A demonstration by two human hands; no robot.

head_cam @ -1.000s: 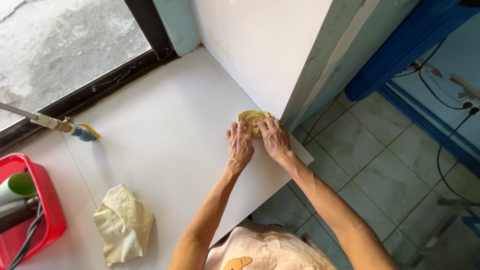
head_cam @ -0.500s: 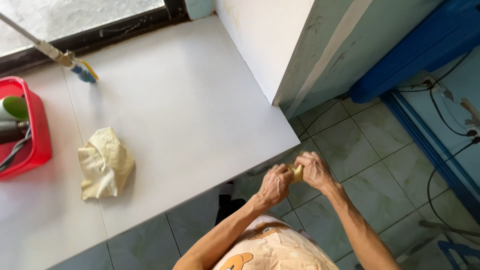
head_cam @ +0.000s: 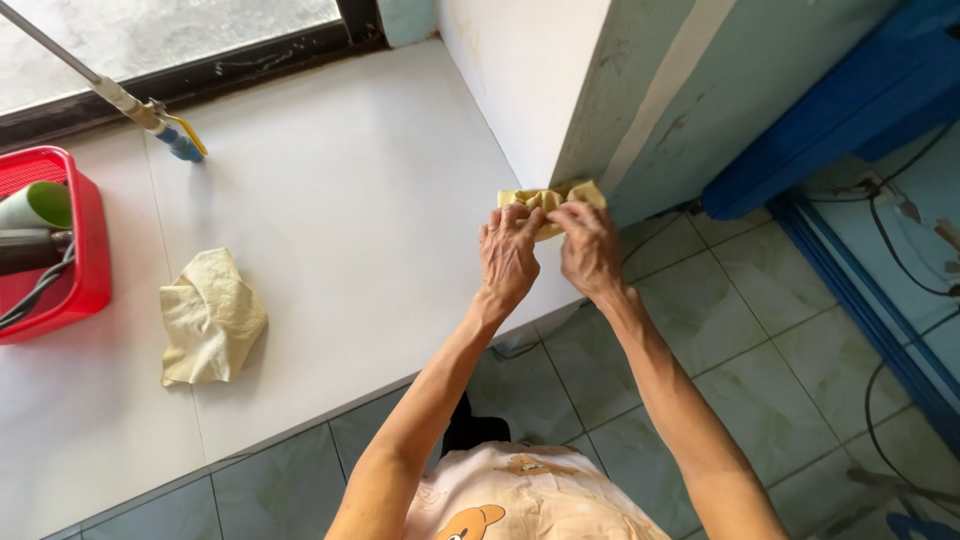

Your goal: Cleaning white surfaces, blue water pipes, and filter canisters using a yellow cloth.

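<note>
Both my hands press a folded yellow cloth (head_cam: 548,200) against the corner where the white ledge (head_cam: 350,220) meets the pale wall (head_cam: 530,70). My left hand (head_cam: 508,255) lies on the cloth's left part, fingers curled over it. My right hand (head_cam: 588,248) grips its right part, by the wall's edge. Much of the cloth is hidden under my fingers.
A second crumpled pale yellow cloth (head_cam: 208,318) lies on the ledge to the left. A red basket (head_cam: 60,250) with a green item and cables stands at the far left. A long-handled tool (head_cam: 150,115) rests near the window. Tiled floor (head_cam: 700,320) and a blue frame (head_cam: 830,110) are right.
My hands, which were below the ledge's edge over the floor half a second ago, have moved back up and hold the yellow cloth at the wall corner.
</note>
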